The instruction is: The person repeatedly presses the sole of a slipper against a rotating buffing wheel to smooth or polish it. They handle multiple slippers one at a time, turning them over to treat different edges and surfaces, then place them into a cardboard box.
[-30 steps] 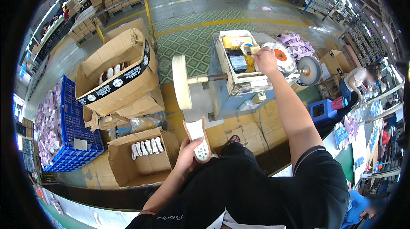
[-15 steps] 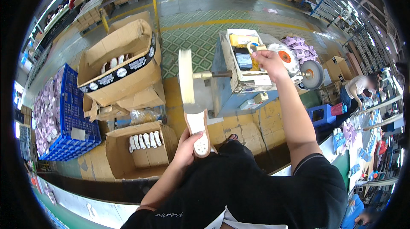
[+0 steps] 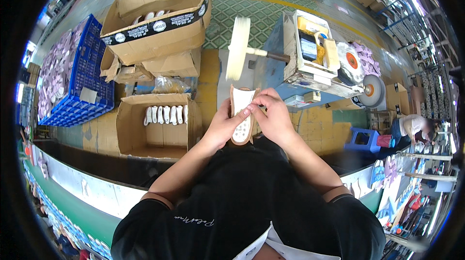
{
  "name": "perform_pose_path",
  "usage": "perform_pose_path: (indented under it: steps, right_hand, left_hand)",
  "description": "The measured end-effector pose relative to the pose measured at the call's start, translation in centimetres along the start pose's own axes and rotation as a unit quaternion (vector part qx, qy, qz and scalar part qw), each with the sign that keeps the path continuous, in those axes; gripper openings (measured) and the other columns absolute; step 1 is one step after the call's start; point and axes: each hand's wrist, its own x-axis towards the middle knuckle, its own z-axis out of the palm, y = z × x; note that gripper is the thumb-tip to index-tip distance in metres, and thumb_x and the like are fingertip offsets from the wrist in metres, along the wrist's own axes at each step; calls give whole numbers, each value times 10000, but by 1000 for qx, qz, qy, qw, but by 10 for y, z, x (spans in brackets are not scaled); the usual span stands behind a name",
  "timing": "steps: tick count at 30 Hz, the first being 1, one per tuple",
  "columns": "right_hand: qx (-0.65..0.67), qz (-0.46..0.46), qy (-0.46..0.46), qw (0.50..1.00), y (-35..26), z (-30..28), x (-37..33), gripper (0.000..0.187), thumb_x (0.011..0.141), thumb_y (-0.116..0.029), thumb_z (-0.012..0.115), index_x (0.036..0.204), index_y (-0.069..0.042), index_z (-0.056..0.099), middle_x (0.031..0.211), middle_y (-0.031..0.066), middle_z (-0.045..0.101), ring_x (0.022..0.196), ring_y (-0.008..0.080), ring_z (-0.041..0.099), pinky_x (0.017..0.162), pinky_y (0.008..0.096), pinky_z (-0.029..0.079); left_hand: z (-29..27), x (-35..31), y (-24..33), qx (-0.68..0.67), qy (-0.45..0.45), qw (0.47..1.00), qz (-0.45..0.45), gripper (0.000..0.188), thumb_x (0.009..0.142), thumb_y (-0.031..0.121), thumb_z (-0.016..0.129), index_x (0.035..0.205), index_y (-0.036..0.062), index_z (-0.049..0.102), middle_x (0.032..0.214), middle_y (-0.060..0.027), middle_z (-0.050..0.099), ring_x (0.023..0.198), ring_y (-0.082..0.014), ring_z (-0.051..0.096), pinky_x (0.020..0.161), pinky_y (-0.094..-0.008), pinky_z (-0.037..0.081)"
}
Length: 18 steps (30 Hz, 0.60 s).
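Note:
In front of my chest, below the pale wheel, I hold a shoe piece with a white face, brown edges and small round dots at its near end. My left hand is closed around its left side, thumb on the white face. At the right edge, my right hand is closed, fingers bent against the piece; anything small inside those fingers is hidden. The cream buffing wheel stands just beyond, on a shaft from the blue machine. The piece and the wheel are apart.
At left, an open carton holds a row of white pieces. Behind it stands a larger carton, beside a blue crate of lilac shoes. On the machine sit a white tray, a fluffy wheel and a grey wheel. Someone works at far right.
My right hand has left the tray on the machine and come down to the shoe piece. My left hand has raised the piece slightly. The whole view has shifted.

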Motion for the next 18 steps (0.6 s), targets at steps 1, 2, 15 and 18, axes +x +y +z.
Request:
perform_pose_path:
  steps: [1, 2, 15, 18]
  right_hand:
    - [5, 34, -23, 999, -3, 0, -2, 126, 1033, -111, 767, 1041, 15, 771, 1079, 160, 693, 1021, 343, 703, 929, 437, 566]
    - [67, 46, -62, 995, -7, -2, -5, 125, 1052, -114, 750, 1076, 9, 758, 1074, 148, 698, 1023, 327, 704, 929, 436, 564]
    - [560, 363, -239, 706, 35, -22, 26, 274, 1132, -160, 645, 1365, -33, 717, 744, -90, 559, 645, 35, 531, 712, 308, 547]
    - [652, 451, -251, 556, 91, -8, 19, 229, 1128, -157, 630, 1294, -35, 729, 723, -119, 519, 606, 27, 479, 700, 302, 532]
  left_hand:
    - [-3, -1, -2, 0, 4, 1000, -5, 871, 1028, 403, 852, 1624, -71, 429, 1482, -202, 664, 1369, -265, 652, 1154, -407, 520]
    - [-6, -2, -5, -1, 10, 1000, -12, 843, 1021, 358, 863, 1620, -65, 446, 1480, -205, 671, 1371, -269, 655, 1153, -404, 519]
    - [-50, -31, 4, 603, -39, 749, 271, 746, 874, 195, 862, 1533, 48, 546, 1497, -143, 641, 1344, -358, 630, 1103, -493, 507]
    - [-54, -41, 22, 570, -36, 773, 278, 755, 860, 175, 872, 1536, 67, 553, 1503, -138, 637, 1347, -363, 625, 1111, -492, 501]
